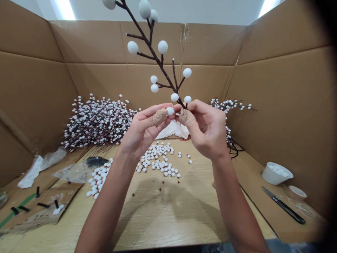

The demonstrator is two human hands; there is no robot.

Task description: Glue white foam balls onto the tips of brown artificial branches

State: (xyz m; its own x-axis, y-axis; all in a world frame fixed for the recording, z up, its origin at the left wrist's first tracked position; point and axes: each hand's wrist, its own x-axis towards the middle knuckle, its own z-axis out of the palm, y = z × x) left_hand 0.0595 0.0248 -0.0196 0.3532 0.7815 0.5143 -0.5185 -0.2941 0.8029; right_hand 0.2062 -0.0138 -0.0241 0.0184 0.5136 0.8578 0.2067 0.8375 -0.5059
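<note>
A dark artificial branch [158, 61] with white foam berries rises upright from my hands, at chest height above the wooden table. My right hand [207, 128] pinches its lower stem, the thumb wrapped in tan bandage. My left hand [144, 128], thumb also bandaged, pinches one white berry [170, 111] right against the stem's base. Loose white berries [158, 161] lie scattered on the table below my hands.
A big heap of finished berry branches [97, 121] lies at the back left, a smaller bunch [229, 105] at the back right. Cardboard walls [284, 98] surround the table. At right are a white bowl [276, 173], tape roll [296, 192] and black knife [283, 205]. Plastic bags [42, 165] lie left.
</note>
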